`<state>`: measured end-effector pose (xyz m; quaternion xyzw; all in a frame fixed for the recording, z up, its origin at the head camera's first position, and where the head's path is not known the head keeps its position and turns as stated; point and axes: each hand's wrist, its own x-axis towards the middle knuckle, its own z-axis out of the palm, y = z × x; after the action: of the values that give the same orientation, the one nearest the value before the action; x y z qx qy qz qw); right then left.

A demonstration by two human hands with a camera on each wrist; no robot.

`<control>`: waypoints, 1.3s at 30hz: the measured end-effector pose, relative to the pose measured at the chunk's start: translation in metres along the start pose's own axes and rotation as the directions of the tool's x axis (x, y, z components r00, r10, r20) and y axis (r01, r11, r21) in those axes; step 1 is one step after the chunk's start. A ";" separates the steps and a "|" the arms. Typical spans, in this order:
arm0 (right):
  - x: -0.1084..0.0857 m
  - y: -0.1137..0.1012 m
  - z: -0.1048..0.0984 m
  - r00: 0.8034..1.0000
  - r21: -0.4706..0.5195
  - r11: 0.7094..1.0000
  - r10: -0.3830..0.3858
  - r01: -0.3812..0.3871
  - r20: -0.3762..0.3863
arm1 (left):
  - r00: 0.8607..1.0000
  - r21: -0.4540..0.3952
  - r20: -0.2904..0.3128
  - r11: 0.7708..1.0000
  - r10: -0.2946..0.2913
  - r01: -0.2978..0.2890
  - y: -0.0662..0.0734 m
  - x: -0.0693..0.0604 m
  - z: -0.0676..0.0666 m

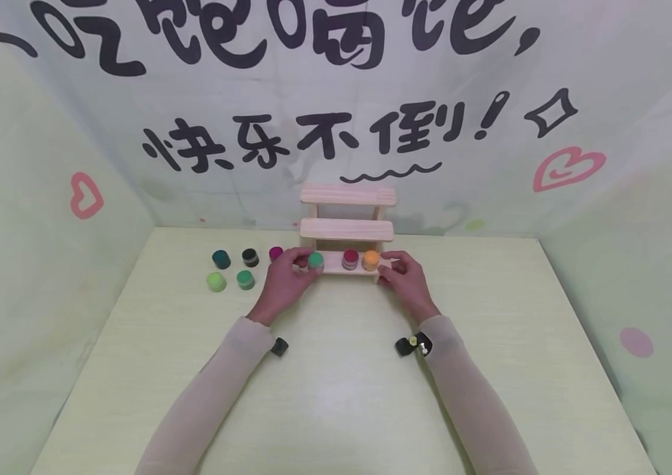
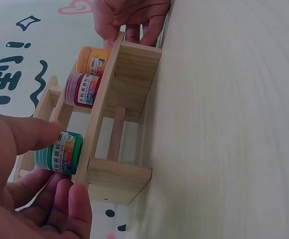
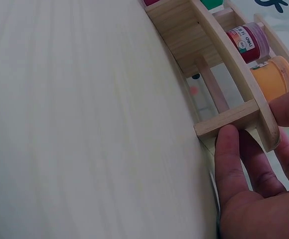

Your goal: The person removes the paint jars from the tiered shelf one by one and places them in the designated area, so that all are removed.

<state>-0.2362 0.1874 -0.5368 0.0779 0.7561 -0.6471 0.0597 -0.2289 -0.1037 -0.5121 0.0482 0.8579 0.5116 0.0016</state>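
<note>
On the table (image 1: 342,396) stands the three-step wooden rack (image 1: 346,229). My right hand (image 1: 407,277) grips the end of its lowest shelf (image 1: 333,262), thumb above and fingers beneath, probably to steady it. At that shelf's other end my left hand (image 1: 290,280) pinches the green jar (image 1: 315,261) between thumb and fingers, perhaps to line it up with the red jar (image 1: 350,258) and orange jar (image 1: 371,260).

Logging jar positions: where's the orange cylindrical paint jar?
In the head view, the orange jar stands near the right end of the pale wooden rack's bottom shelf, between the red cylindrical paint jar and the right hand.
</note>
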 end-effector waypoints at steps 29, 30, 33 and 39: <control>-0.002 -0.003 0.000 1.000 0.000 1.000 0.003 -0.003 -0.007 | 0.995 -0.001 0.067 0.998 -0.068 0.068 -0.032 -0.053 -0.040; -0.002 -0.003 0.000 1.000 -0.003 1.000 0.001 -0.001 -0.006 | 0.995 0.002 0.071 0.997 -0.076 0.076 -0.033 -0.054 -0.041; -0.002 -0.004 0.000 1.000 -0.007 1.000 0.001 -0.001 -0.005 | 0.991 0.012 0.085 0.995 -0.100 0.100 -0.036 -0.058 -0.044; -0.002 -0.002 -0.001 1.000 0.011 1.000 0.001 -0.001 -0.001 | 0.986 0.041 0.083 0.989 -0.145 0.142 -0.042 -0.066 -0.050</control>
<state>-0.2347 0.1877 -0.5348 0.0791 0.7525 -0.6512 0.0591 -0.1694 -0.1727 -0.5283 0.0083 0.8670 0.4926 0.0742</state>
